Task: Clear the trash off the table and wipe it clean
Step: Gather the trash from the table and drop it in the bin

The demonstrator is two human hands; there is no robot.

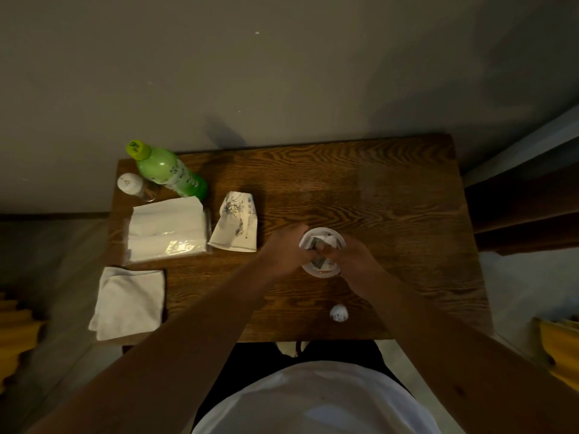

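both hands (289,250) (351,260) grip pinching crumpled paper (319,242) into white round cup (336,238), upright on table (391,198)

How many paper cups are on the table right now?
2. One flattened cup lies on its side beside the tissue pack; one upright cup stands mid-table under both hands, stuffed with paper. None looks hidden.

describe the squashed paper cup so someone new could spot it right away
Start at the wooden table and find the green bottle at its far left corner. Just right of the tissue pack below that bottle lies the paper cup. It alone is flattened on its side, white with dark ink drawings, unlike the upright cup under the hands.
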